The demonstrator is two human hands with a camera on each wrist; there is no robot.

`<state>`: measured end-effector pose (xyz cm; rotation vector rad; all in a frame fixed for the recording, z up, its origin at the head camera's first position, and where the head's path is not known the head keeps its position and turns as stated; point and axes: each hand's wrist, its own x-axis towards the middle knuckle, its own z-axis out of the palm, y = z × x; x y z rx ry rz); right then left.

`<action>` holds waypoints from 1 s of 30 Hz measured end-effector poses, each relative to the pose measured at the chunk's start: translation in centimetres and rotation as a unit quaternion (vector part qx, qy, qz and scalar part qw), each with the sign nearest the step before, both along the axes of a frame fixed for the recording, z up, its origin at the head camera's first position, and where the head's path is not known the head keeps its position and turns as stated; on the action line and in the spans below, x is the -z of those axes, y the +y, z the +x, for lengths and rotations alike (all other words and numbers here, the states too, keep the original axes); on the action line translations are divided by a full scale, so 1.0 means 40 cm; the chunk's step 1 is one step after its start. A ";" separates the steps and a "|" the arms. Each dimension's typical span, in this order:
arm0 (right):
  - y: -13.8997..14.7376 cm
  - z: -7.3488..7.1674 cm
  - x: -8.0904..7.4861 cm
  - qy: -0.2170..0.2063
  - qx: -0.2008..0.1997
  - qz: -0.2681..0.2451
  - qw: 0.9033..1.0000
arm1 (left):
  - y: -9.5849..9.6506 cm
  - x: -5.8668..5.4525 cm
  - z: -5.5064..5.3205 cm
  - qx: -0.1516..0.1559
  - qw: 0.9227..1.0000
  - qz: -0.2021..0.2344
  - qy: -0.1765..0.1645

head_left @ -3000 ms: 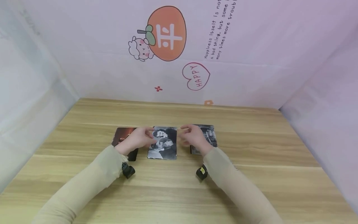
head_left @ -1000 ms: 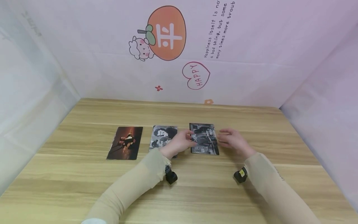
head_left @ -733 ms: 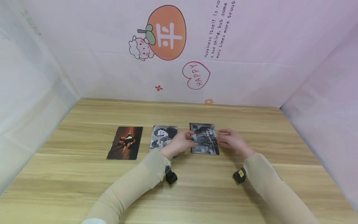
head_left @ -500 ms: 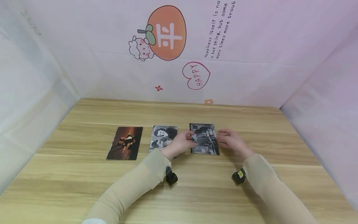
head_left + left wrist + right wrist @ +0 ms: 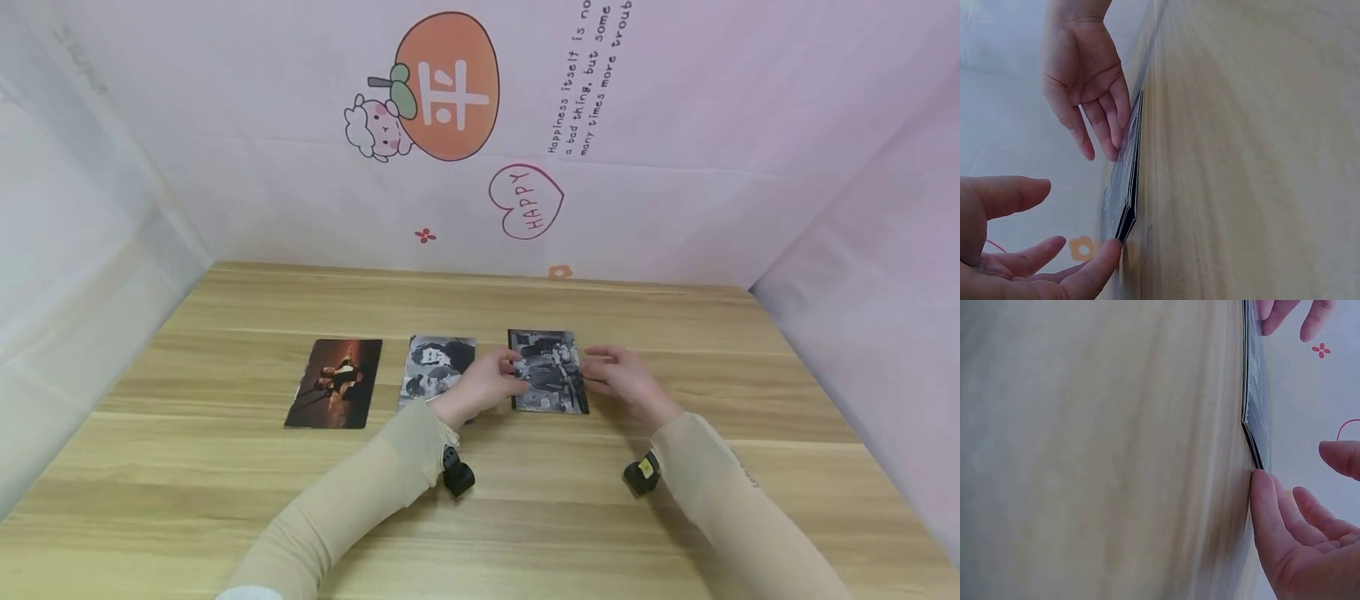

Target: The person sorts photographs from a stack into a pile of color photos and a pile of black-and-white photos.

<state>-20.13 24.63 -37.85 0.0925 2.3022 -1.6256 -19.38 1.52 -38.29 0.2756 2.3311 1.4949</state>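
On the table lies a black-and-white picture card. The left wrist view shows it as a thin stack of cards seen edge-on. My left hand is at its left edge, with fingertips touching the stack's side and the thumb held apart. At the opposite edge my right hand touches with extended fingers; its thumb also stands clear in the right wrist view. A second black-and-white card, showing two heads, lies to the left, partly hidden under my left hand and sleeve. Farther left is a dark orange-brown card.
The wooden table reaches back to a white printed cloth wall with an orange fruit drawing and a heart. White cloth walls rise at both sides. A small black camera sits at each wrist.
Since three seconds ago both hands have moved right, from around the middle card to the right-hand card, uncovering the left card. Over the last second they have stayed nearly still.
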 end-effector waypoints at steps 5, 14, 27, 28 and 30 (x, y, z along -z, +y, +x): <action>0.004 0.000 0.002 0.005 -0.002 -0.001 1.000 | 0.001 -0.004 0.003 0.000 1.000 0.000 -0.003; 0.001 0.002 -0.001 0.005 0.004 -0.008 1.000 | 0.000 -0.008 0.005 0.000 1.000 -0.004 0.005; -0.004 0.013 -0.010 0.033 0.058 -0.024 0.998 | 0.001 -0.017 0.013 0.002 0.999 0.010 0.037; -0.003 0.014 -0.011 0.039 0.061 -0.021 0.997 | 0.001 -0.017 0.013 -0.002 0.999 0.011 0.041; -0.003 0.016 -0.013 0.047 0.068 -0.014 0.996 | 0.001 -0.019 0.015 -0.011 0.999 0.017 0.045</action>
